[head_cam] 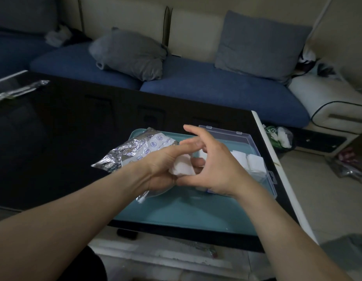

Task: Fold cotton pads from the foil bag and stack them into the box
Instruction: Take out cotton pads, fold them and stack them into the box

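We see both hands meeting above the teal tray (176, 211), which rests on the near right part of the black table (64, 128). The left hand (164, 165) holds a white cotton pad (181, 166) between its thumb and curled fingers. The right hand (214, 165) touches the same pad: its thumb presses along the pad's near edge and at least one finger curls behind it, while the index finger points up and away, clear of the pad.

The foil bag (135, 151) lies crumpled on the left far portion of the tray, partly beneath the left hand. The clear plastic box (245, 138) sits on the right side of the tray, with its lid raised at the far edge. Folded cotton pads (255, 162) lie stacked inside the box, just right of the right hand.

A blue sofa (196, 86) with grey cushions stands beyond the table.
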`<state>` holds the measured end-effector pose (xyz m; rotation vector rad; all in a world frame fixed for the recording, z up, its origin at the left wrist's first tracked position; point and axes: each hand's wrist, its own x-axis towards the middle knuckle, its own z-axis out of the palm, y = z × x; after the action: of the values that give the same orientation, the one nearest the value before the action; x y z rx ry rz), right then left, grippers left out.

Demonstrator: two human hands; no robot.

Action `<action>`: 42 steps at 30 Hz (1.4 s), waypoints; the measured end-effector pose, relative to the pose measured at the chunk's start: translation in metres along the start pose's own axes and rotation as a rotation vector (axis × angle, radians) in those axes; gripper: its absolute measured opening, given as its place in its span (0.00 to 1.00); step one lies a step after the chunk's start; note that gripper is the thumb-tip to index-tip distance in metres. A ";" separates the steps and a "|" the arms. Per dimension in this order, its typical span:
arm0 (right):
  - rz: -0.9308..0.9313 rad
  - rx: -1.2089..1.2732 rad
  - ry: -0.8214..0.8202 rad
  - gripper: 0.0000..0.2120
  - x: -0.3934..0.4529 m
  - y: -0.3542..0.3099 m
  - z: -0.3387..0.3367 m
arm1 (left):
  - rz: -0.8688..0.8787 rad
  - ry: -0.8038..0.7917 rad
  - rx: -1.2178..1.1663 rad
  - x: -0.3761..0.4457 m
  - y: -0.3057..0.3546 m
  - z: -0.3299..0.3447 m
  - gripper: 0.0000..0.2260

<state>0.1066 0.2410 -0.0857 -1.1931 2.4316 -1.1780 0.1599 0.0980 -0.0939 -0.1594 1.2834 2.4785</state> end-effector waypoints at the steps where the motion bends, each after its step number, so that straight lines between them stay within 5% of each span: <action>1: 0.003 -0.019 0.011 0.51 0.000 -0.001 -0.001 | 0.005 0.009 0.004 0.001 0.000 0.000 0.07; 10: 0.045 -0.058 0.010 0.53 0.003 0.002 0.006 | 0.131 0.070 -0.015 0.006 -0.007 -0.002 0.09; 16: 0.117 -0.301 0.023 0.30 0.002 -0.002 0.001 | -0.015 0.082 0.134 0.004 -0.007 -0.004 0.14; 20: 0.125 -0.363 -0.019 0.36 0.003 0.000 0.007 | -0.010 0.078 0.145 0.004 -0.009 -0.001 0.04; 23: 0.070 -0.381 0.025 0.33 0.005 -0.001 0.010 | 0.008 0.108 0.087 0.006 -0.008 -0.001 0.05; 26: 0.036 -0.352 -0.001 0.41 0.005 -0.002 0.009 | 0.002 0.084 0.114 0.005 -0.007 -0.001 0.04; 29: 0.012 -0.292 -0.042 0.45 0.005 -0.002 0.011 | 0.034 0.062 0.171 0.003 -0.010 -0.001 0.08; 34: 0.034 -0.367 0.005 0.36 0.004 -0.001 0.010 | 0.094 0.138 0.138 0.007 -0.012 -0.008 0.11; 38: -0.013 -0.270 -0.084 0.49 0.003 -0.003 0.011 | 0.199 0.233 0.256 0.010 -0.017 -0.010 0.20; 42: -0.075 -0.140 -0.068 0.38 0.001 0.000 0.004 | 0.274 0.251 0.372 0.011 -0.020 -0.012 0.18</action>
<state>0.1078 0.2378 -0.0878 -1.3518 2.4736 -0.9821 0.1553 0.1014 -0.1192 -0.2193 1.9647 2.4360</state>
